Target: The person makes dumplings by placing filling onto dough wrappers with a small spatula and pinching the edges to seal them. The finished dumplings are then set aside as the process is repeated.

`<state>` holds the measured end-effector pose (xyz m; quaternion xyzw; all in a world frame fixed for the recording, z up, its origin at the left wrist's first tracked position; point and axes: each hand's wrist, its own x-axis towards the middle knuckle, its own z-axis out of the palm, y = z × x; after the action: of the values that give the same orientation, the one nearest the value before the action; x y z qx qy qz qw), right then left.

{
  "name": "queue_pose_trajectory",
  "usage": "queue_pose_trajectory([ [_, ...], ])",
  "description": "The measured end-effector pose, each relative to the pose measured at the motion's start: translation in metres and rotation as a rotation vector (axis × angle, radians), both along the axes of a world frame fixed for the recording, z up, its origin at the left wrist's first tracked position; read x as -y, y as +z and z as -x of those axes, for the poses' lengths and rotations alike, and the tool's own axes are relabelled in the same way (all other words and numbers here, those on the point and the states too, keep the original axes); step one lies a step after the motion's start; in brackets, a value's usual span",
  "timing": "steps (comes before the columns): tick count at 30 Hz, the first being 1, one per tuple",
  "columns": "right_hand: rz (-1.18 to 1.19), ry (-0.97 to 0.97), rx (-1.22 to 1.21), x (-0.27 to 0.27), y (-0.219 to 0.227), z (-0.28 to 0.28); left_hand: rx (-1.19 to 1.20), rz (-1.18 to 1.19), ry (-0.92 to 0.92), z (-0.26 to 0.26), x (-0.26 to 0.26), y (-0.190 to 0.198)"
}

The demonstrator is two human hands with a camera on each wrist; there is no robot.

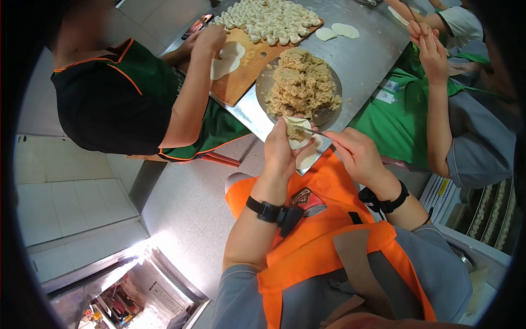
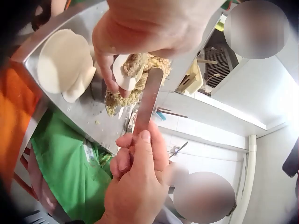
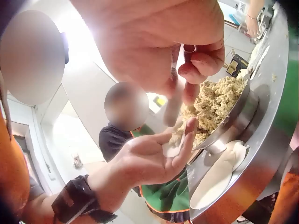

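Note:
My left hand (image 1: 279,153) cradles a round dumpling wrapper (image 1: 296,145) in its curled fingers, above the table's near corner. A lump of pale filling (image 2: 134,65) sits on the wrapper. My right hand (image 1: 356,155) grips a flat metal spatula (image 2: 148,99), its blade pointing toward the wrapper. In the right wrist view the blade hangs just over the left hand's fingers, close to the filling. More wrappers (image 2: 64,60) lie on the metal table beside the hands. Just beyond stands a round metal bowl (image 1: 262,92) heaped with filling mixture (image 1: 301,82).
A wooden board (image 1: 249,63) carries rows of finished dumplings (image 1: 271,22) and loose wrappers (image 1: 224,64). At the left, a person in a dark shirt (image 1: 115,104) works over it. Another person in a green apron (image 1: 394,115) is at the right. Two wrappers (image 1: 345,30) lie behind the bowl.

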<state>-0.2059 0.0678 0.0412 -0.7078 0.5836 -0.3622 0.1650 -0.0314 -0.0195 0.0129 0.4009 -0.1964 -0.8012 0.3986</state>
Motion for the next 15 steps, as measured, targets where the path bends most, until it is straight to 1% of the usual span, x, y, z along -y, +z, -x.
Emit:
queue_pose_trajectory([
  [2,-0.009,0.008,0.002,0.001,-0.001,0.003,-0.012,-0.006,0.021,0.000,0.000,-0.001],
  [6,-0.030,-0.025,0.029,0.008,-0.007,0.010,0.009,-0.008,-0.026,-0.002,-0.002,0.001],
  [8,0.010,-0.068,0.005,0.012,-0.013,0.015,0.018,-0.022,-0.038,-0.002,-0.007,0.009],
  [9,0.031,-0.089,-0.007,0.014,-0.015,0.016,0.011,-0.019,-0.043,-0.003,-0.007,0.006],
  [12,-0.142,-0.111,0.236,0.010,-0.015,0.009,-0.006,-0.009,-0.034,-0.007,-0.009,-0.003],
  [15,-0.317,-0.025,0.503,0.005,-0.027,0.002,-0.004,-0.014,-0.010,-0.008,-0.009,-0.007],
])
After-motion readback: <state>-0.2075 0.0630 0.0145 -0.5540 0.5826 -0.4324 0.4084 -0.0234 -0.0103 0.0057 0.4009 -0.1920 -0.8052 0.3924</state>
